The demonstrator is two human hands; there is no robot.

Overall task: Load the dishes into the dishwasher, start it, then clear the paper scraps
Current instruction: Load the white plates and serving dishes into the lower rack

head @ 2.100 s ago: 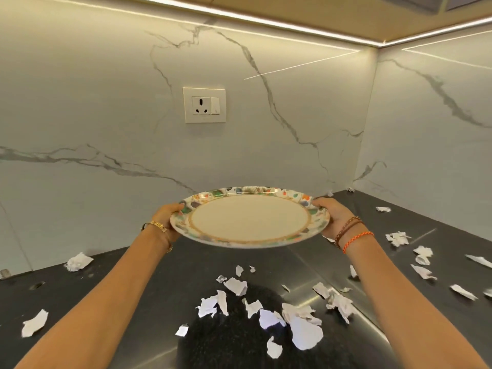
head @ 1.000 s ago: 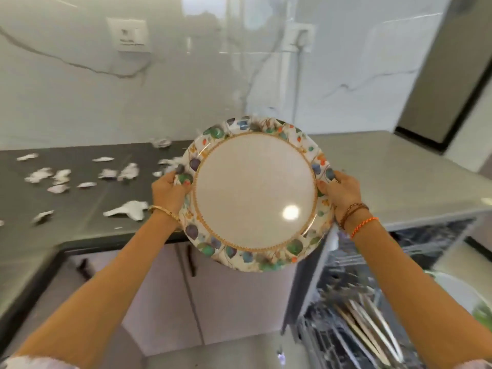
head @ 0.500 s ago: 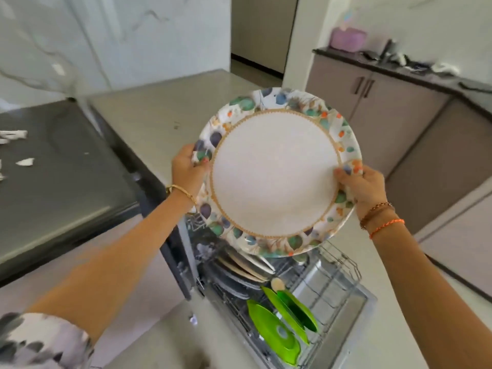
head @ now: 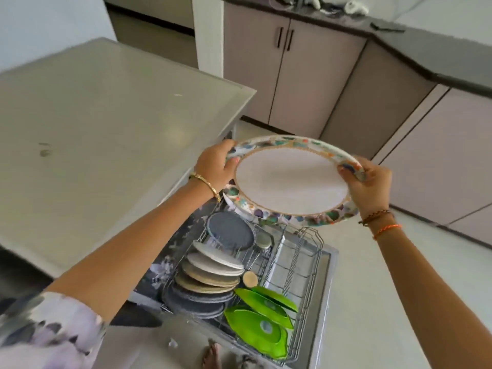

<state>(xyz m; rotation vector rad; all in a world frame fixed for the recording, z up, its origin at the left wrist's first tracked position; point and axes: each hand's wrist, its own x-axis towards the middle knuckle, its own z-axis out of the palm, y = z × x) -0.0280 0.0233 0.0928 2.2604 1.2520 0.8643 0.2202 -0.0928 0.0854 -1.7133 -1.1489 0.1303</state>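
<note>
Now, counter [head: 106,123]: a pale slab is running along the left, its near right corner hanging just above the dishwasher's opening.
Dishwasher rack [head: 300,265]: it is standing pulled out below the plate, wire tines showing; its right half is looking free.
Stacked plates [head: 210,272]: grey and beige ones are leaning on edge along the rack's left side.
Green dishes [head: 261,326]: these are sitting at the rack's near edge.
Plate [head: 291,182]: it is hovering tilted over the rack's far end, touching nothing but the hands; it is looking stiff, glossy and probably slippery, likely to chip if knocked on the tines.
Left hand [head: 215,166]: its fingers are curling round the plate's left rim, thumb on top.
Right hand [head: 370,185]: it is clamping the right rim likewise.
Hold: opposite rims, as now, are seeming the safest purchase.
</note>
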